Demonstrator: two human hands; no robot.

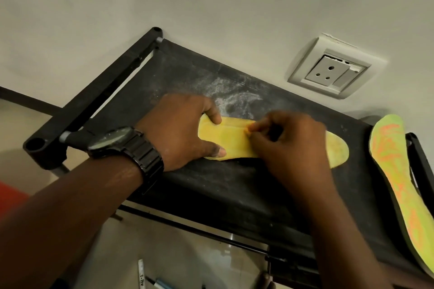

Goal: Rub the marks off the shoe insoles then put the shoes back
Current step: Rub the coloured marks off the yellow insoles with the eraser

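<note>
A yellow insole [231,138] lies flat on the black fabric top shelf [187,77] of a shoe rack. My left hand [178,129], with a dark watch on its wrist, grips the insole's heel end, index finger curled over the far edge and thumb on the near edge. My right hand [288,145] hovers over the insole's middle with fingertips bunched and pressed to its surface; what they pinch is too small and blurred to tell. A second insole [397,171], green-yellow with orange pattern, lies at the shelf's right end.
White dust patches [234,96] mark the shelf behind the insole. A wall socket [333,70] sits on the cream wall above the rack. The rack's black frame bar [94,96] runs along the left. Pens or markers [143,274] lie on the tiled floor below.
</note>
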